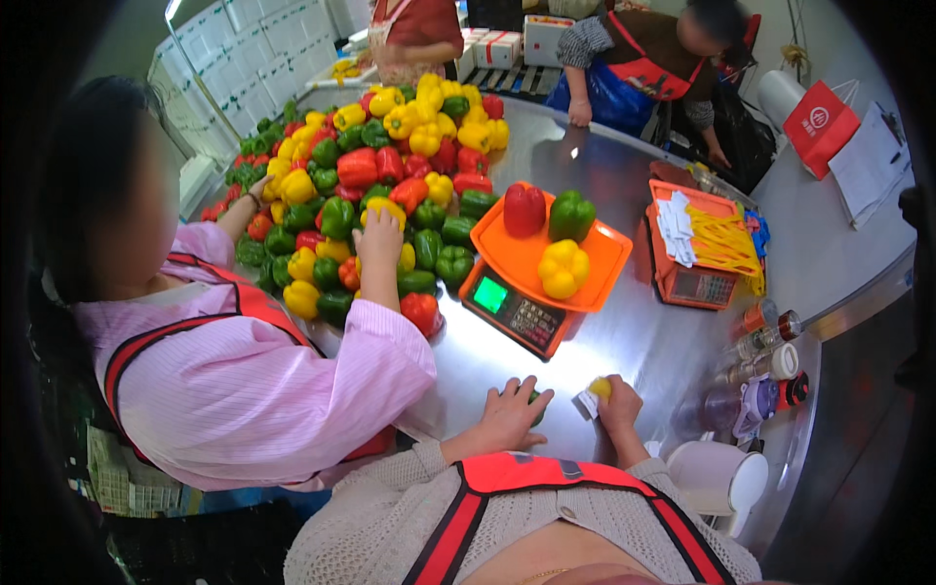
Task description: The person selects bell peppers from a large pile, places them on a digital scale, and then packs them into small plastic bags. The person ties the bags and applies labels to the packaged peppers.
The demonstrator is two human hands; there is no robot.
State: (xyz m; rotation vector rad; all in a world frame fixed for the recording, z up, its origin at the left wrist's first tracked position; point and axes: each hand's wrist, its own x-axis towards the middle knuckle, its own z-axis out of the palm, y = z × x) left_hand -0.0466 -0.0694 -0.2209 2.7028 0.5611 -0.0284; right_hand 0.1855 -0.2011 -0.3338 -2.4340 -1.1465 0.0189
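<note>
My left hand (510,415) is low over the steel table (468,365), fingers spread. Under its fingertips shows the edge of a green thing (539,408), likely a green bell pepper, mostly hidden; whether the hand grips it I cannot tell. In my right hand (621,406) is a bunched yellow net bag (601,387) with a white printed tag (588,402). Beyond both hands stands an orange digital scale (519,313). Its orange pan (504,252) carries a red bell pepper (524,210), a green one (572,216) and a yellow one (563,269).
A co-worker in a pink striped shirt (256,380) reaches into the bell pepper pile (373,168) at left. A second scale (691,284) holds yellow nets (720,238) and white tags (676,227). Bottles (760,402) and a white kettle-like vessel (713,475) line the right edge. Two people stand opposite.
</note>
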